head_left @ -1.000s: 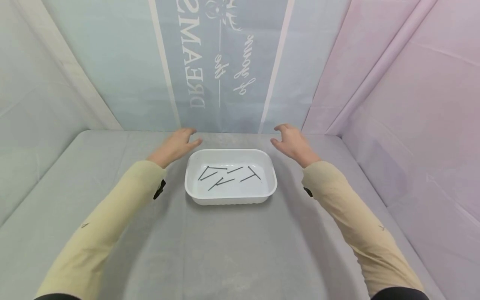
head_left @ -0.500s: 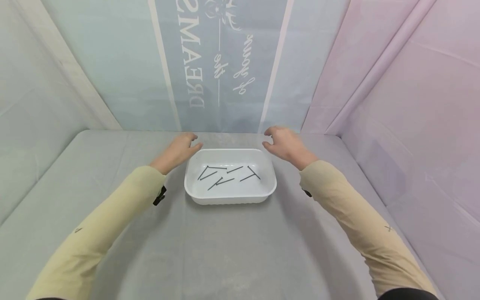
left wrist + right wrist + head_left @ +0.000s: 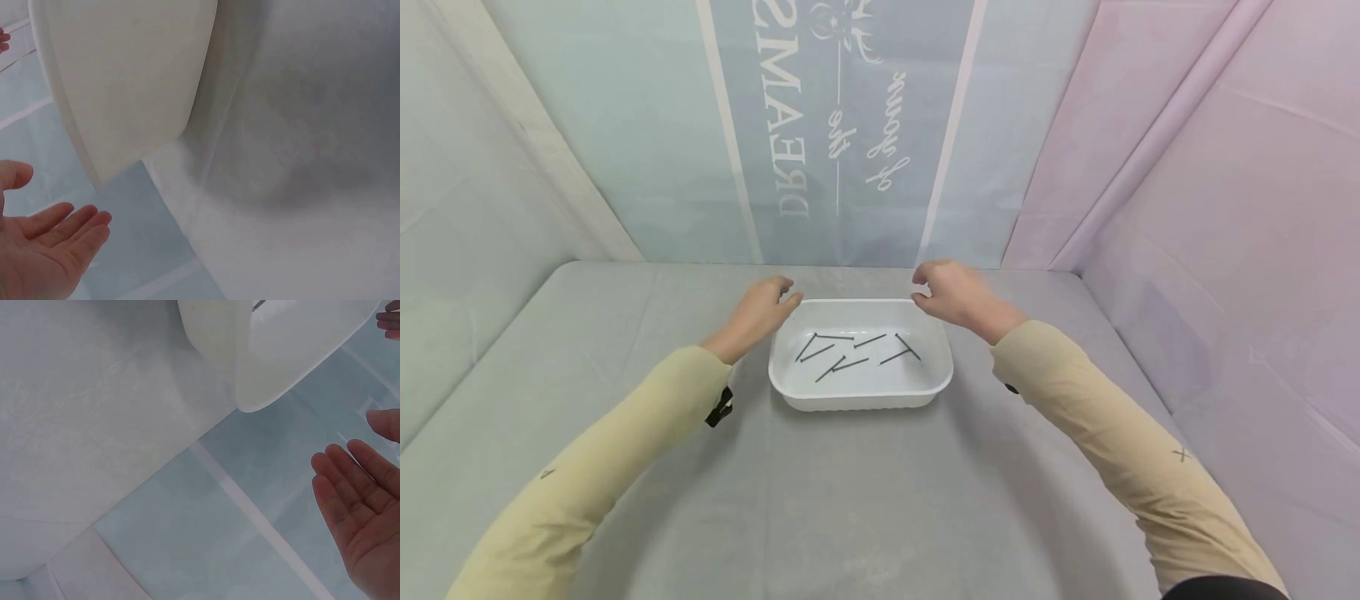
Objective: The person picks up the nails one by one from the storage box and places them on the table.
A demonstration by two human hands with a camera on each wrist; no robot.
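A white rectangular dish [image 3: 861,387] stands on the grey cloth, with several dark nails [image 3: 851,362] scattered over its bottom, some crossing each other. My left hand [image 3: 756,312] hovers at the dish's far left corner, thumb apart from the relaxed fingers. At the far right corner my right hand [image 3: 958,296] is held the same way and overlaps the rim in the head view. Both wrist views show bare palms, the left palm [image 3: 44,253] and the right palm [image 3: 369,512], holding nothing. The dish's outer wall [image 3: 125,81] fills the upper left wrist view.
Grey cloth [image 3: 865,492] covers the work surface. A pale blue sheet with white lettering [image 3: 782,125] hangs behind the dish. Pale sheets [image 3: 1240,275] close off both sides. A black strap [image 3: 720,408] shows under the left sleeve.
My right hand has moved left and slightly nearer, coming over the dish's far right corner. The left hand has come down slightly toward the far left corner. Dish and nails stay put.
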